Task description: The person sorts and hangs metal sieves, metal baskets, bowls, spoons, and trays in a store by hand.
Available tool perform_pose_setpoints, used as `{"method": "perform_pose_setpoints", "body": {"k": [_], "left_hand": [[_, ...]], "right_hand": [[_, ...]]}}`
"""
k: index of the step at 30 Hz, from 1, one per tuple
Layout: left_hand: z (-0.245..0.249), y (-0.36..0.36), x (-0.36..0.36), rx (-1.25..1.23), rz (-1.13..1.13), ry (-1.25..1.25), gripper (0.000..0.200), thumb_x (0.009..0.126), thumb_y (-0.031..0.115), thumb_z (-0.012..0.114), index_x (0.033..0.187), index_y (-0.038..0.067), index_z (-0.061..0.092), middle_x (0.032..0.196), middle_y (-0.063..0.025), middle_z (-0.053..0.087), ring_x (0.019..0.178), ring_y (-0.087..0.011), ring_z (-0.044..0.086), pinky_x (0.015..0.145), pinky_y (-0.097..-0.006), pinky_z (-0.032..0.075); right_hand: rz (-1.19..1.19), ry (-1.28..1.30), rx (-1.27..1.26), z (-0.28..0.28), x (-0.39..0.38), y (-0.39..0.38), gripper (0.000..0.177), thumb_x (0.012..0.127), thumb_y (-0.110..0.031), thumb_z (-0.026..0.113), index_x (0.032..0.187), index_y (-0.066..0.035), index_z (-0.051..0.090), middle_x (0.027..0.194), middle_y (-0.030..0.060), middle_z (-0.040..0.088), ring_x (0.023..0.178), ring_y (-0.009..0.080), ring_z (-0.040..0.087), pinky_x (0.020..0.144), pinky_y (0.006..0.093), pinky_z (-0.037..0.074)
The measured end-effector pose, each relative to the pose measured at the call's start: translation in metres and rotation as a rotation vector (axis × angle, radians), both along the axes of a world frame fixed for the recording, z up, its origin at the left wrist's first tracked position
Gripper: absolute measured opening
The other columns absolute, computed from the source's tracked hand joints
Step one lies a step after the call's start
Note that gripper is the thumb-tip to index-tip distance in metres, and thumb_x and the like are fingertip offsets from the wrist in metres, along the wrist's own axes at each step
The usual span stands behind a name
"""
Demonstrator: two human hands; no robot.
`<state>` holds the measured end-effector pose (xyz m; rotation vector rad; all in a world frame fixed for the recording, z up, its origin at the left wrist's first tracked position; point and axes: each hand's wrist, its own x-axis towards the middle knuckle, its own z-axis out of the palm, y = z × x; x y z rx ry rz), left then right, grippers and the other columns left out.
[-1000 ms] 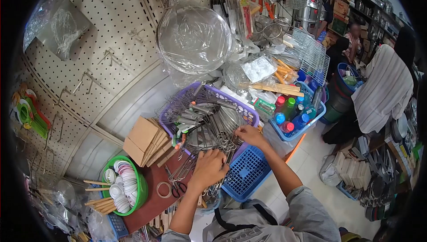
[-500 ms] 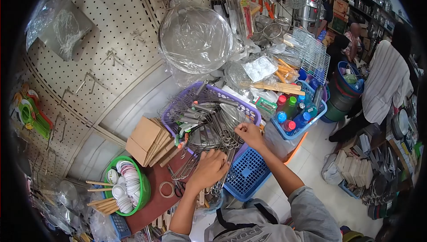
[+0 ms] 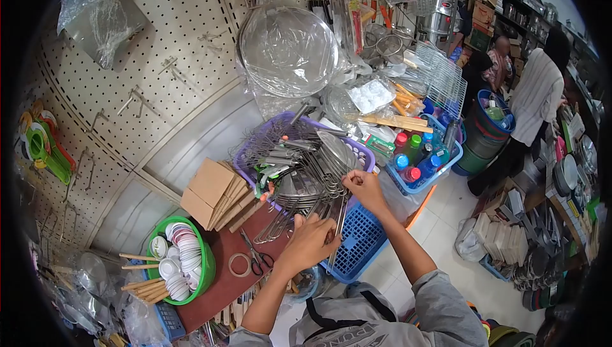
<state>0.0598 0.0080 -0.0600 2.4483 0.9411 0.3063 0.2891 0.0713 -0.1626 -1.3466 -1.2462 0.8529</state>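
A purple basket [image 3: 366,159] holds a heap of metal kitchen utensils, with wire whisks [image 3: 264,140] at its far left and flat wire skimmers [image 3: 336,150] at the right. My left hand [image 3: 307,240] is at the basket's near edge, its fingers curled against a long thin metal handle [image 3: 343,222] that slants down past the fingertips. Over the basket's right corner, my right hand [image 3: 364,190] is closed in a pinch beside the looped handle ends [image 3: 333,186]. Whatever lies between its fingertips is too small to make out.
Below the right forearm sits a blue crate [image 3: 357,251]. A blue basket [image 3: 417,186] of capped bottles stands right of the heap. Folded cardboard [image 3: 209,191], scissors [image 3: 260,261], a tape roll [image 3: 240,265] and a green basket [image 3: 207,270] of white ladles are at left. A person [image 3: 537,95] stands far right.
My left hand has moved slightly right and its fingers have curled in. A long metal handle now shows between my hands. The right hand stays pinched, and the view has shifted a little.
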Motion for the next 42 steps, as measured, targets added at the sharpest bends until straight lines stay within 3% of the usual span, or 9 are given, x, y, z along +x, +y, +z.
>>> {"method": "perform_pose_setpoints", "body": {"k": [9, 12, 18, 23, 31, 35, 38, 41, 42], "left_hand": [[0.012, -0.01, -0.007, -0.191, -0.003, -0.204, 0.023, 0.091, 0.022, 0.072, 0.093, 0.005, 0.057, 0.082, -0.0063, 0.06, 0.084, -0.0243, 0.051, 0.084, -0.0369, 0.034], [0.017, -0.012, -0.015, -0.078, -0.019, -0.218, 0.021, 0.092, 0.026, 0.071, 0.095, 0.008, 0.061, 0.083, -0.0056, 0.062, 0.087, -0.0222, 0.054, 0.086, -0.0375, 0.028], [0.023, -0.008, -0.039, -0.381, 0.046, -0.38, 0.019, 0.1, 0.025, 0.061, 0.098, 0.006, 0.056, 0.083, -0.0045, 0.053, 0.084, -0.0156, 0.045, 0.083, -0.0346, 0.032], [0.033, -0.01, -0.05, -0.899, 0.044, -0.668, 0.019, 0.106, 0.023, 0.055, 0.103, 0.004, 0.054, 0.085, -0.0001, 0.056, 0.083, -0.0092, 0.053, 0.079, -0.0264, 0.041], [0.024, -0.007, -0.074, -0.963, 0.059, -0.765, 0.02, 0.106, 0.028, 0.056, 0.106, 0.008, 0.057, 0.081, -0.0001, 0.058, 0.074, -0.0074, 0.056, 0.068, -0.024, 0.045], [0.028, -0.007, -0.096, -1.059, 0.097, -0.923, 0.021, 0.104, 0.026, 0.057, 0.105, 0.005, 0.057, 0.08, -0.0028, 0.058, 0.071, -0.0104, 0.057, 0.065, -0.0258, 0.046], [0.027, -0.003, -0.108, -1.107, 0.099, -1.02, 0.026, 0.104, 0.029, 0.056, 0.106, 0.003, 0.056, 0.076, -0.0039, 0.056, 0.065, -0.0137, 0.055, 0.061, -0.0275, 0.047], [0.032, 0.003, -0.122, -1.148, -0.031, -1.161, 0.028, 0.104, 0.032, 0.054, 0.102, 0.004, 0.054, 0.073, -0.0037, 0.052, 0.063, -0.0155, 0.052, 0.058, -0.0281, 0.044], [0.031, 0.008, -0.129, -1.167, -0.047, -1.182, 0.032, 0.105, 0.037, 0.053, 0.097, 0.006, 0.053, 0.072, -0.0042, 0.049, 0.062, -0.0174, 0.049, 0.057, -0.0301, 0.043]], "right_hand": [[0.029, -0.04, 0.022, 0.039, -0.003, -0.021, 0.027, 0.096, -0.026, 0.072, 0.083, -0.004, 0.069, 0.059, -0.0058, 0.051, 0.057, 0.0029, 0.04, 0.052, 0.0259, 0.03], [0.011, -0.14, 0.028, 0.052, -0.006, -0.026, 0.027, 0.097, -0.027, 0.071, 0.084, -0.003, 0.07, 0.059, -0.0049, 0.052, 0.056, 0.004, 0.044, 0.053, 0.0263, 0.035], [-0.036, -0.059, 0.219, 0.06, -0.008, -0.033, 0.014, 0.095, -0.017, 0.068, 0.101, -0.004, 0.071, 0.068, -0.0001, 0.061, 0.063, 0.007, 0.058, 0.059, 0.0258, 0.045], [-0.203, -0.457, 0.444, 0.074, -0.016, -0.052, 0.024, 0.088, -0.012, 0.071, 0.112, -0.01, 0.07, 0.077, 0.0035, 0.061, 0.065, 0.0152, 0.063, 0.059, 0.0313, 0.049], [-0.576, -0.858, 0.35, 0.095, -0.02, -0.071, 0.024, 0.086, -0.021, 0.078, 0.111, -0.02, 0.077, 0.088, 0.004, 0.059, 0.066, 0.025, 0.065, 0.057, 0.0393, 0.05], [-0.57, -0.993, 0.296, 0.111, 0.005, -0.07, 0.029, 0.08, -0.02, 0.08, 0.109, -0.021, 0.079, 0.093, 0.0043, 0.063, 0.092, 0.0252, 0.065, 0.069, 0.0408, 0.052], [-0.514, -1.126, 0.561, 0.124, 0.015, -0.058, 0.029, 0.078, -0.018, 0.078, 0.107, -0.019, 0.078, 0.105, 0.0046, 0.068, 0.108, 0.0258, 0.063, 0.074, 0.0403, 0.052], [-0.374, -1.109, 0.821, 0.152, 0.019, -0.036, 0.027, 0.078, -0.017, 0.077, 0.105, -0.017, 0.077, 0.111, 0.0048, 0.072, 0.106, 0.0273, 0.066, 0.077, 0.0411, 0.053], [-0.244, -0.991, 0.687, 0.16, 0.017, -0.031, 0.021, 0.083, -0.02, 0.075, 0.104, -0.018, 0.075, 0.107, 0.0029, 0.075, 0.096, 0.0269, 0.071, 0.074, 0.0403, 0.054]]}}
